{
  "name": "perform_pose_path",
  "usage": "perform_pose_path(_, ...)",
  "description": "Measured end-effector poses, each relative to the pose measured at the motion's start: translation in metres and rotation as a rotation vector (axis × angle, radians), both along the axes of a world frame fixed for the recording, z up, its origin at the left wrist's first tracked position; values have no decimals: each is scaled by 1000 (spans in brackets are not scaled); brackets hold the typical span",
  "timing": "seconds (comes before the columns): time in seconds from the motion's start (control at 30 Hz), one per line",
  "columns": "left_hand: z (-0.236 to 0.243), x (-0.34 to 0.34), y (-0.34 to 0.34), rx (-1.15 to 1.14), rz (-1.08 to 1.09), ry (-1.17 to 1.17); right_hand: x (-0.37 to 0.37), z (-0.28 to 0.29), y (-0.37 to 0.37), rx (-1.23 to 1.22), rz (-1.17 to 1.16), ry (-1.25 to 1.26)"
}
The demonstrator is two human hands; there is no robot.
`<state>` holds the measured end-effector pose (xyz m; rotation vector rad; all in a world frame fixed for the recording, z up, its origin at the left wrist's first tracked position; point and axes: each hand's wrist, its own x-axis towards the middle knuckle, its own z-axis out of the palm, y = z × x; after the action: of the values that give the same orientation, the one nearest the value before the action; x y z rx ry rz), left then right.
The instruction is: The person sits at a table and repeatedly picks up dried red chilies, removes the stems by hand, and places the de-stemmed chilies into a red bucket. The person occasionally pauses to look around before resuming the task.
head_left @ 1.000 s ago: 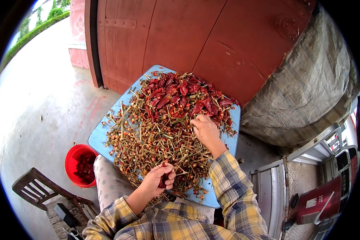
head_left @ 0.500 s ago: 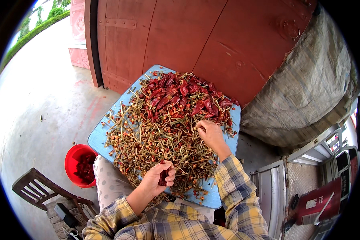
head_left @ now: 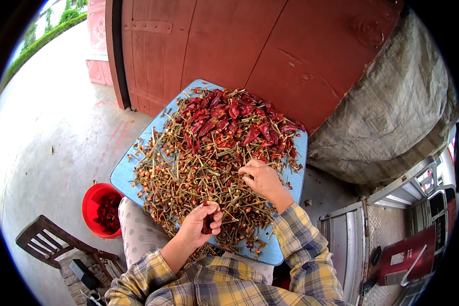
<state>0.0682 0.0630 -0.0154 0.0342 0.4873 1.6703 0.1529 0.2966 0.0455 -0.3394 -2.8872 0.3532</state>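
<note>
Your left hand [head_left: 195, 224] curls its fingers well in around dark red dried pepper [head_left: 207, 225], near the front edge of the blue table [head_left: 123, 176]. Your right hand [head_left: 264, 182] is over the heap of stems [head_left: 188, 171], its fingers bent inward with the thumb near the forefinger; you cannot tell from here whether the tips meet or have hold of anything. More red dried peppers [head_left: 224, 112] lie on the far part of the table, beyond the stems. To your left, the red bucket [head_left: 88, 209] on the floor contains dark red pieces [head_left: 107, 214]
</note>
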Motion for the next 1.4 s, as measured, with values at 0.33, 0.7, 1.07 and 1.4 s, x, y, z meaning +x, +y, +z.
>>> perform_pose_path(0.33,-4,2,-3,-14,0,33,-2,0,8,-217,-145,-23)
perform_pose_path(0.7,1,5,0,-12,0,30,-5,9,-8,-115,63,-67)
perform_pose_path(1.07,0,4,-4,-21,16,14,5,4,0,-244,196,-172)
perform_pose_path(1.4,0,11,-2,-42,21,50,-12,9,-9,-164,168,-172)
